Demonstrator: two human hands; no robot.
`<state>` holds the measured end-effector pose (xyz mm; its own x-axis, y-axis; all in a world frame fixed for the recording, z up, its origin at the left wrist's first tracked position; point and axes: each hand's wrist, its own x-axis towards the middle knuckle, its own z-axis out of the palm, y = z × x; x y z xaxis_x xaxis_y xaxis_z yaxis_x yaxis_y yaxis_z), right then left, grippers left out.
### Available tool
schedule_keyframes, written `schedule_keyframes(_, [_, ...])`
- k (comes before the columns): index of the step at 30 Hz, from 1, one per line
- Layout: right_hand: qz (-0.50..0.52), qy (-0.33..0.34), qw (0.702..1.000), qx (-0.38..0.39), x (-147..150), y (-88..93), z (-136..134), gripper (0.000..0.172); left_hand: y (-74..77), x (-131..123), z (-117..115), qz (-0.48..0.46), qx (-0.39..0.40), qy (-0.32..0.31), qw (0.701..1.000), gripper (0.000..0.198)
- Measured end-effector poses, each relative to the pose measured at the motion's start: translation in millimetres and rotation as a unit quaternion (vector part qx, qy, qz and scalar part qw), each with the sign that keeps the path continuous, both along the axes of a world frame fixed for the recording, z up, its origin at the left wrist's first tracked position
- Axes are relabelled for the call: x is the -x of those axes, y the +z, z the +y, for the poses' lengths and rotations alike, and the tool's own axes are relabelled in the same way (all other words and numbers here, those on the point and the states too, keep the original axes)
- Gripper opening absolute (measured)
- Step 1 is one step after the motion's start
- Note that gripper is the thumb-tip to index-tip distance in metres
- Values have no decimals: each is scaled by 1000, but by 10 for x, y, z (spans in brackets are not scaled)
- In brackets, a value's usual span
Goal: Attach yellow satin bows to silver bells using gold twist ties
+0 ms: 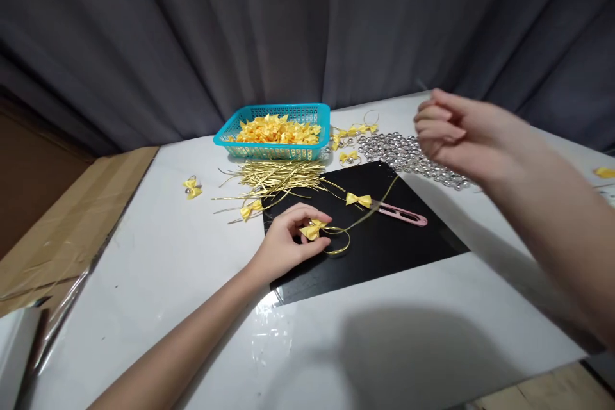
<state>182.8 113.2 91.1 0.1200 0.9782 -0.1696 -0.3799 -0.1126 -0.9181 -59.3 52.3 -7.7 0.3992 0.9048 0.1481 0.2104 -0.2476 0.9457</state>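
My left hand [295, 237] rests over a black sheet and pinches a yellow ribbon bow [313, 229]. A gold tie [346, 243] makes a loop beside the bow, and one long end runs up to the right. Raised at the right, my right hand [444, 131] is closed, its fingertips together and slightly blurred. A faint thin sliver shows at those fingertips, too blurred to name. Beyond my left hand, another yellow bow [358, 200] lies against a pink slotted tool [403, 213] on the black sheet [384, 250].
A turquoise basket [271, 154] holds many yellow bows. Before it lies a pile of gold ties [283, 176]; silver beads [398, 152] spread to the right. More bows [193, 189] lie on the white table [158, 275]. A grey curtain [288, 25] hangs behind.
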Motion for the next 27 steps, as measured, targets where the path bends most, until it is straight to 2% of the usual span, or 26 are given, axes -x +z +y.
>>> schedule_keyframes(4, [-25, -24, 999, 7, -276, 236, 441, 46, 12, -18, -55, 50, -93, -77, 991, 18])
schedule_keyframes(7, [-44, -16, 999, -12, -207, 363, 621, 43, -14, -33, -75, 65, -111, -98, 987, 20])
schedule_keyframes(10, [-58, 24, 997, -54, 76, 520, 489, 38, -34, -39, -58, 83, -89, -95, 988, 19])
schedule_keyframes(13, [-75, 86, 988, -108, 434, 572, 95, 35, -20, -37, -37, 82, -44, -88, 992, 19])
schedule_keyframes(15, [-84, 117, 981, -127, 645, 449, -207, 39, 6, -31, -36, 65, -15, -72, 995, 21])
schedule_keyframes(17, [-97, 158, 968, -168, 806, 182, -466, 33, 34, -20, -41, 33, 10, -62, 997, 22])
schedule_keyframes(18, [-109, 170, 963, -176, 867, 11, -568, 36, 47, -14, -45, 12, 20, -60, 998, 22])
schedule_keyframes(22, [-153, 154, 971, -104, 995, -642, -800, 35, 66, 3, -58, -55, 23, -48, 997, 30])
schedule_keyframes(24, [-160, 124, 976, -84, 1014, -823, -845, 39, 62, -1, -62, -60, 22, -41, 997, 35])
schedule_keyframes(27, [-171, 95, 978, -67, 1015, -915, -867, 42, 60, -20, -67, -64, 33, -15, 997, 35])
